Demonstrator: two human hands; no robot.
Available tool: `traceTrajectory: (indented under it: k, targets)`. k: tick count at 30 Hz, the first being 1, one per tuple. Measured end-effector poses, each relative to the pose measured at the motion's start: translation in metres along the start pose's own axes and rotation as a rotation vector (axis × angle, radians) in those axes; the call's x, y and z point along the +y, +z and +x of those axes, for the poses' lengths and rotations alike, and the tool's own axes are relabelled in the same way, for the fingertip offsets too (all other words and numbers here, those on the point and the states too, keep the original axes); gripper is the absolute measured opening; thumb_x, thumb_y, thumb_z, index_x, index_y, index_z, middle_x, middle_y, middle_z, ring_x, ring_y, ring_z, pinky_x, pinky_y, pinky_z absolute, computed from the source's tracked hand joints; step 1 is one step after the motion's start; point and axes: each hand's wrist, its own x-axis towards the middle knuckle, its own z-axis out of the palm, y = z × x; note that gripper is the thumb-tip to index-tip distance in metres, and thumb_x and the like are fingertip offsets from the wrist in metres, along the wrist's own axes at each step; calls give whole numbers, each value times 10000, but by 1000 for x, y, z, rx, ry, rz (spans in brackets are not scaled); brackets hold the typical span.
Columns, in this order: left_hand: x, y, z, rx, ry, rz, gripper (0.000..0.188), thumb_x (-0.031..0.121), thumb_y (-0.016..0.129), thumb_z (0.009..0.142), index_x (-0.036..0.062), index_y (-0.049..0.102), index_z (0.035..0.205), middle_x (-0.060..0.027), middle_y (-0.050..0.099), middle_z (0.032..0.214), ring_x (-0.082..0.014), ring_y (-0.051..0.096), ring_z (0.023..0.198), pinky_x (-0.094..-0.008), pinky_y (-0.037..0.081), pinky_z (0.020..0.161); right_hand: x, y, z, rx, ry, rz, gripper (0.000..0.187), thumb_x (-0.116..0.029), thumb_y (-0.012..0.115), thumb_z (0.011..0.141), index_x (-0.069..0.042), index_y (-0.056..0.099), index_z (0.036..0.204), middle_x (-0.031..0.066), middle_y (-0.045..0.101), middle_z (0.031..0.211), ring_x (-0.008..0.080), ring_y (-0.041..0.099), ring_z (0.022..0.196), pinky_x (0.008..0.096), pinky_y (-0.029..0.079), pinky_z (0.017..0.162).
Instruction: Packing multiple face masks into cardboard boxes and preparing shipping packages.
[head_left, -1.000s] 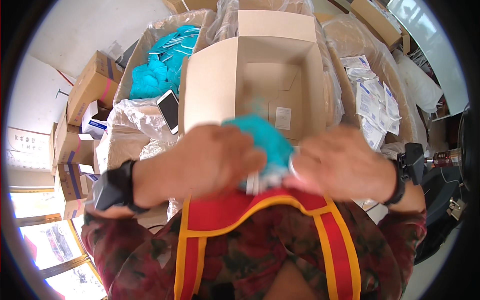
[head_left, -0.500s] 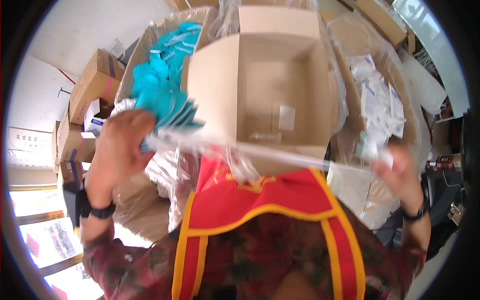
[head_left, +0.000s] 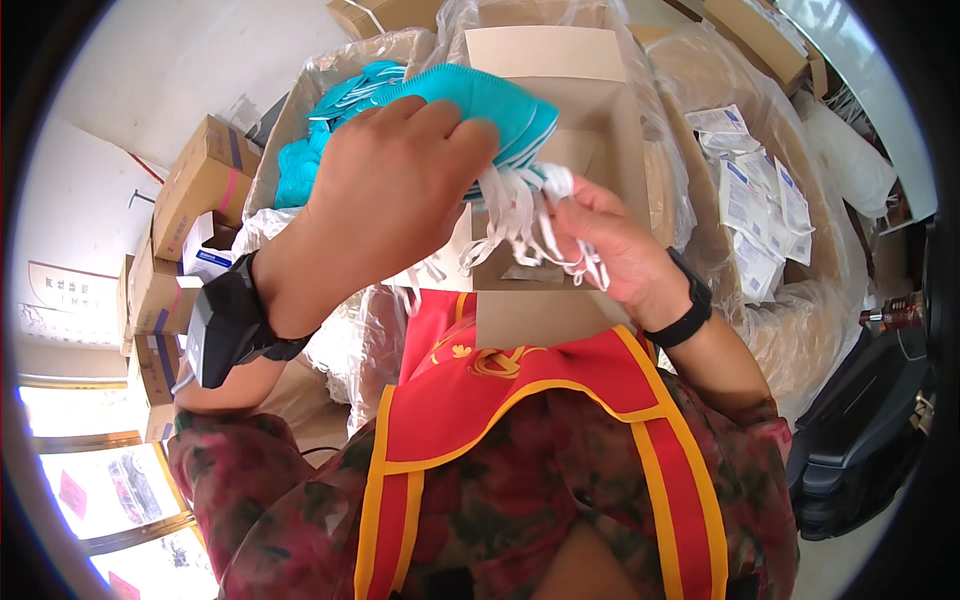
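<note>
My left hand is closed over a stack of teal face masks, held up in front of the open cardboard box. White elastic loops dangle from the stack's lower side. At the right end of the stack, my right hand is among these loops, its fingers closed on some of them. Something white covers or sits at its fingertips; I cannot tell what. Behind my left hand, more teal masks lie loose in a plastic-lined carton.
On the right, a plastic-lined carton holds several white packets. Brown cartons are stacked at the left by the wall. Crumpled clear plastic hangs below the left carton. A black case-like object stands at the lower right.
My left hand has moved right and up with the mask stack. My right hand has come in from the far right, where a white strap stretched between the hands, to the stack's loops.
</note>
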Motion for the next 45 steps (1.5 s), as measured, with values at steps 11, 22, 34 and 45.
traceTrajectory:
  k: [11,22,34,45]
  targets:
    - [5,17,-3,-146,-64,-98,237,95,705,682,78,537,848,-102,587,777,-323,614,758,-431,484,620,-36,38,-35,4,-25,-243,226,-201,633,943,-31,655,1091,-5,676,869,28,576,672,191,436,570]
    - [33,14,-11,-344,-100,-432,306,173,757,673,61,558,877,-137,607,785,-363,611,770,-464,461,608,-70,55,-32,32,-681,-1918,178,-244,704,842,-75,655,869,73,552,681,242,600,619,330,477,531]
    - [37,-61,-58,-274,376,-588,229,179,626,614,131,409,666,6,328,621,-122,432,541,-254,332,417,-103,85,-110,-516,-91,-1534,262,-307,763,777,-171,550,707,-17,476,615,179,526,487,319,326,386]
    - [-26,-69,-139,-325,-145,-466,178,102,682,629,84,527,716,-65,516,705,-282,545,580,-378,445,502,-140,45,-156,-155,-52,-1797,164,-252,718,834,-115,636,794,-5,583,637,154,572,517,257,425,487]
